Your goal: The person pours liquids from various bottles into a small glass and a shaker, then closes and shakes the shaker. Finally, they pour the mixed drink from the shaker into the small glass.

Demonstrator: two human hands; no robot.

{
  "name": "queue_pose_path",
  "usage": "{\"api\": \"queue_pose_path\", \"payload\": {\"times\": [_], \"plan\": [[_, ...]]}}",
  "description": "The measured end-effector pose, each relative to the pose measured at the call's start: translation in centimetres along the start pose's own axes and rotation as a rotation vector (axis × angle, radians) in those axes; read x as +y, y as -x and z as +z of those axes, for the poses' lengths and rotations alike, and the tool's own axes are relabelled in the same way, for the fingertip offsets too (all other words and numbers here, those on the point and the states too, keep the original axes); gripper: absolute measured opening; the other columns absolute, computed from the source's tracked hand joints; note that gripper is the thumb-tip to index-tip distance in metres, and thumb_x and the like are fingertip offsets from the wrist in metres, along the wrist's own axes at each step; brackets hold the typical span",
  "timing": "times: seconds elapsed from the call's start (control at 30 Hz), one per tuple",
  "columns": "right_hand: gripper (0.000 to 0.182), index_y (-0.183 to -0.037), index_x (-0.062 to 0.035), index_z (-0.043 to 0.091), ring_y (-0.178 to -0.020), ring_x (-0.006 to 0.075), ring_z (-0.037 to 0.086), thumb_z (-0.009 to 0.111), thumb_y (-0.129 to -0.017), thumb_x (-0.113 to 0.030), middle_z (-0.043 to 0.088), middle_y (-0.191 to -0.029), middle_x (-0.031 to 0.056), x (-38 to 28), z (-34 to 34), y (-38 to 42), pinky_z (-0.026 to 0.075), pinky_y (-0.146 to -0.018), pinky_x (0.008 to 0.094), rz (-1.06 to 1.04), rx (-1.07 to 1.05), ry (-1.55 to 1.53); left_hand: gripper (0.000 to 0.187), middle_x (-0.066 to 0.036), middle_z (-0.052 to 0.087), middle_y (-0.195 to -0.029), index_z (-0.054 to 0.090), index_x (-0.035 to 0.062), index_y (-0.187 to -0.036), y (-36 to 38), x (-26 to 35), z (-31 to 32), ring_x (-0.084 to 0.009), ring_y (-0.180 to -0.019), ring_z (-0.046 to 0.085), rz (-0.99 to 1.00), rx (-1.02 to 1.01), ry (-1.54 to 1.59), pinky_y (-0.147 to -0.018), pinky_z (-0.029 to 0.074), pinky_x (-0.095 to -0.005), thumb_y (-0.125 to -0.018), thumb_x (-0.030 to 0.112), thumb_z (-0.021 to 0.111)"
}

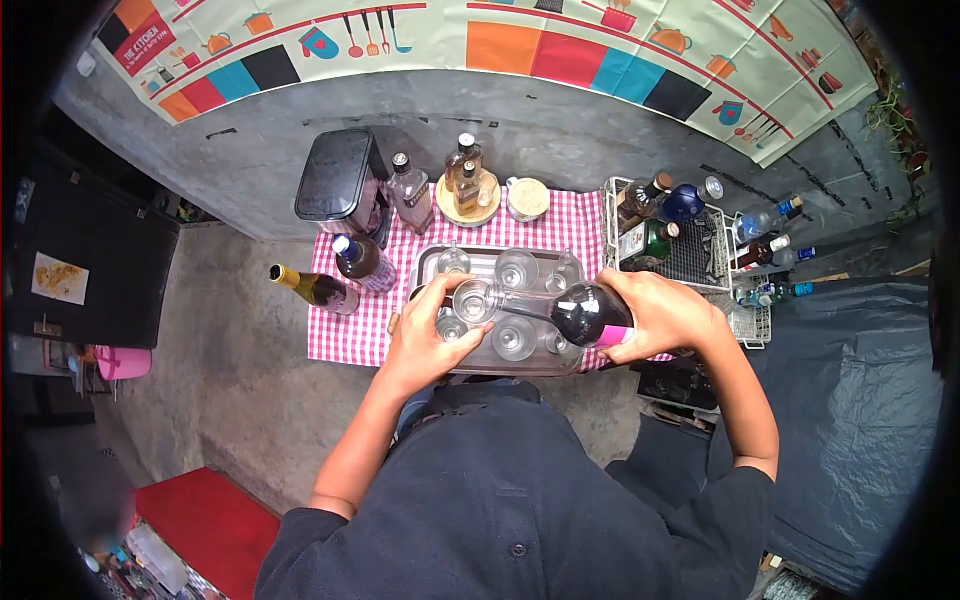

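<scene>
My left hand is closed around a small clear glass, held above the tray's left part. In my right hand is a dark bottle with a pink label, tilted almost level. Its neck points left and its mouth is at the glass rim. Whether liquid is flowing cannot be made out. Beneath both hands lies a metal tray with several clear glasses, among them a round one at the back and another in front.
A checked cloth covers the table. Wine bottle, blue-capped bottle and black-lidded container stand left. Behind the tray are a clear bottle, a wooden plate with bottles, and a cup. Wire racks hold bottles right.
</scene>
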State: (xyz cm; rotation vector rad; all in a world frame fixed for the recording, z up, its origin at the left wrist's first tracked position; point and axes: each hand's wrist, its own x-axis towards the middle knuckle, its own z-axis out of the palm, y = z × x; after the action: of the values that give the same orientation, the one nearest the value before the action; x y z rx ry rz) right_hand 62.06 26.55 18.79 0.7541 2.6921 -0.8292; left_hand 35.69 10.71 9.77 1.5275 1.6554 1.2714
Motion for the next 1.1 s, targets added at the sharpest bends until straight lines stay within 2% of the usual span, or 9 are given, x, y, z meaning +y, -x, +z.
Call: {"api": "queue_pose_path", "payload": {"times": [0.67, 1.07, 1.1], "plan": [[0.074, -0.113, 0.0065, 0.051, -0.086, 0.044, 0.065, 0.08, -0.06, -0.036, 0.065, -0.088, 0.0265, 0.6, -0.8, 0.9, 0.052, -0.076, 0.0474, 0.016, -0.043, 0.017, 0.056, -0.015, 0.067, -0.112, 0.058, -0.0018, -0.123, 0.1, 0.4, 1.7, -0.0222, -0.102, 0.066, 0.017, -0.021, 0.019, -0.09, 0.05, -0.0333, -0.072, 0.008, 0.08], [0.067, -0.103, 0.0056, 0.052, -0.085, 0.0443, 0.065, 0.08, -0.06, -0.037, 0.065, -0.086, 0.0266, 0.5, -0.8, 1.0, 0.051, -0.075, 0.048, 0.002, -0.038, 0.007, 0.054, -0.015, 0.067, -0.114, 0.058, -0.0017, -0.122, 0.1, 0.8, 1.7, -0.0212, -0.102, 0.067, -0.019, -0.029, 0.096, -0.091, 0.052, -0.033, -0.073, 0.006, 0.078], [0.064, -0.102, 0.0032, 0.051, -0.084, 0.0429, 0.065, 0.08, -0.059, -0.034, 0.064, -0.085, 0.0236, 0.7, -0.7, 1.0, 0.052, -0.073, 0.047, 0.002, -0.026, 0.026, 0.054, -0.015, 0.067, -0.114, 0.058, -0.0017, -0.122, 0.2, 0.9, 1.7, -0.0213, -0.103, 0.067, -0.011, -0.023, 0.093, -0.091, 0.052, -0.033, -0.073, 0.006, 0.078]]}}
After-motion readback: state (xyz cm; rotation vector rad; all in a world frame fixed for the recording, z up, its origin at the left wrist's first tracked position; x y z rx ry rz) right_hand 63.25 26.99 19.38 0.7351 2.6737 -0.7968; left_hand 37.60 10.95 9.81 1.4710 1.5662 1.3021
